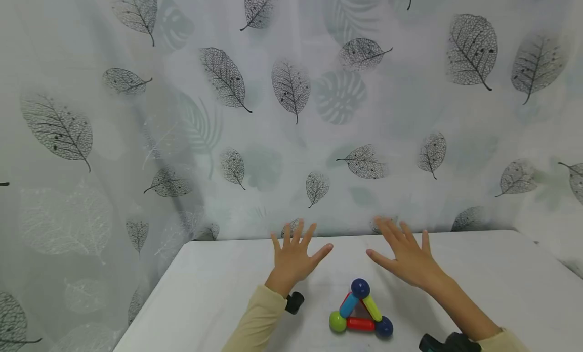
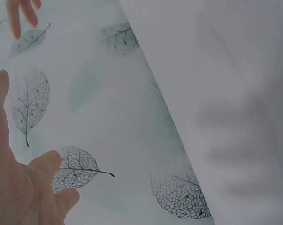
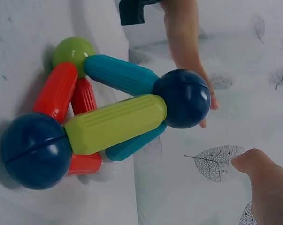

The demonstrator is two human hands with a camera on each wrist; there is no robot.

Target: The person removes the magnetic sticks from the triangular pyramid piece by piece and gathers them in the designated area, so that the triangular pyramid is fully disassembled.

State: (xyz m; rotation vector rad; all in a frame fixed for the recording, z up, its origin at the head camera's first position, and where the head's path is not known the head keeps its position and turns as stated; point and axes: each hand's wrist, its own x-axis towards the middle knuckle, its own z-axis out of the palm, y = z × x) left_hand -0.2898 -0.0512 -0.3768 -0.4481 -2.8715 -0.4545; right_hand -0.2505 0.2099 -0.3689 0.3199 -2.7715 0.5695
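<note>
On the white table stands a pyramid of chunky toy rods and balls, likely magnetic. A dark blue ball (image 1: 360, 288) tops it; a green ball (image 1: 337, 321) and another dark blue ball (image 1: 384, 326) sit at its near corners. A blue rod (image 1: 349, 305), a yellow-green rod (image 1: 372, 308) and a red rod (image 1: 361, 323) join them. More red rods (image 3: 84, 96) show behind in the right wrist view. My left hand (image 1: 293, 261) hovers left of the pyramid, fingers spread. Beyond it to the right, my right hand (image 1: 410, 258) is spread too. Neither hand touches the pyramid.
The white table (image 1: 218, 281) ends at a far edge just beyond the hands. Behind it hangs a pale curtain (image 1: 273, 139) printed with leaves. Each wrist carries a small black camera, such as the left wrist's camera (image 1: 295, 302).
</note>
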